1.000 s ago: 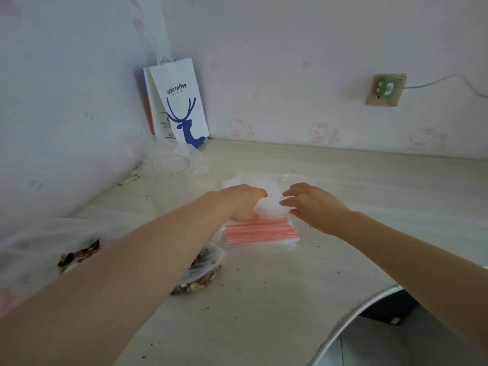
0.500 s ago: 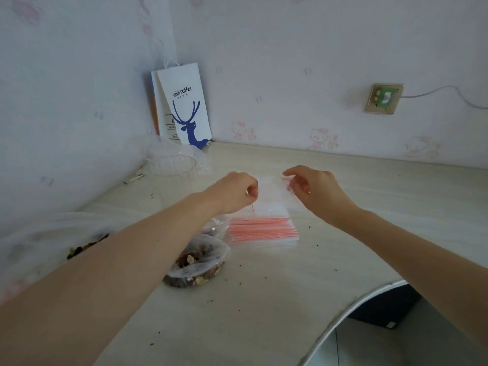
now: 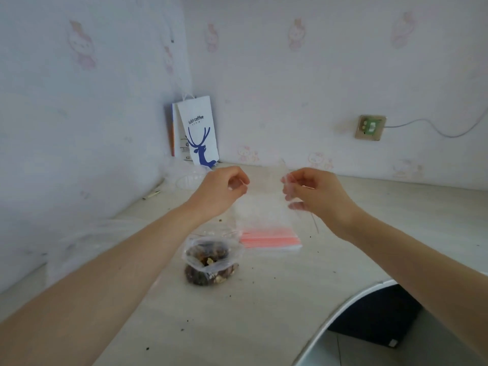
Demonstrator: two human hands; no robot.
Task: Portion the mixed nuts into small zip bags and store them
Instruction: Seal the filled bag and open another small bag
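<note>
Both hands hold one small clear zip bag [image 3: 264, 191] up above the table. My left hand [image 3: 224, 188] pinches its left top corner and my right hand [image 3: 311, 191] pinches its right top corner. Below it a stack of empty zip bags [image 3: 269, 237] with red seal strips lies flat on the table. A small clear bag of mixed nuts [image 3: 210, 262] sits open just left of the stack.
A white paper coffee bag [image 3: 199, 130] leans in the wall corner, with a clear plastic container [image 3: 188, 179] in front of it. More clear plastic [image 3: 87, 241] lies at the left. The table's curved front edge [image 3: 340, 313] runs at lower right. Crumbs dot the tabletop.
Both hands have lifted from the stack, raising one zip bag off it and drawing its top corners apart. The view has tilted up.
</note>
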